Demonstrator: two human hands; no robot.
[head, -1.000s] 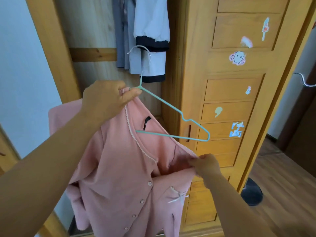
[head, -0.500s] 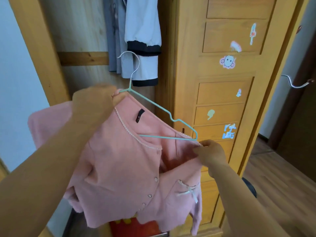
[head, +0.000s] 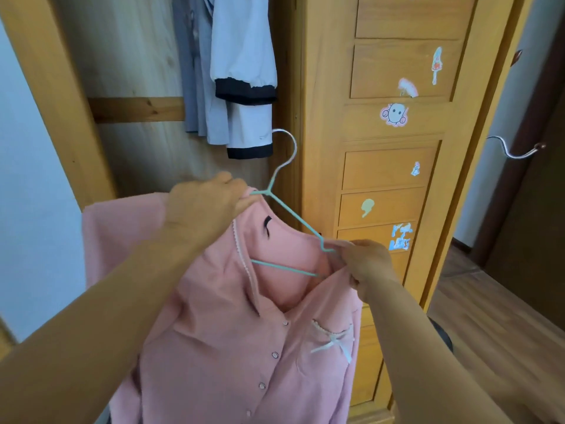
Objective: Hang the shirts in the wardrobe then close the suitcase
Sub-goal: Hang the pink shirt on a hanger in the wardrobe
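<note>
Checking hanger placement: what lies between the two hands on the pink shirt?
In the head view, the teal hanger and the pink shirt collar span from the left hand to the right hand, which pinches the fabric at the hanger's end.

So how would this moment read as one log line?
step: fitting shirt onto hanger | left hand: grips collar and hanger | right hand: pinches shirt shoulder | hung: no

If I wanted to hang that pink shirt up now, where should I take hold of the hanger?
Probably the bare neck of the hanger, just below its hook, pinched from the side. The pink shirt drapes over both shoulders, where the left hand and right hand grip; the hook stays free.
</note>
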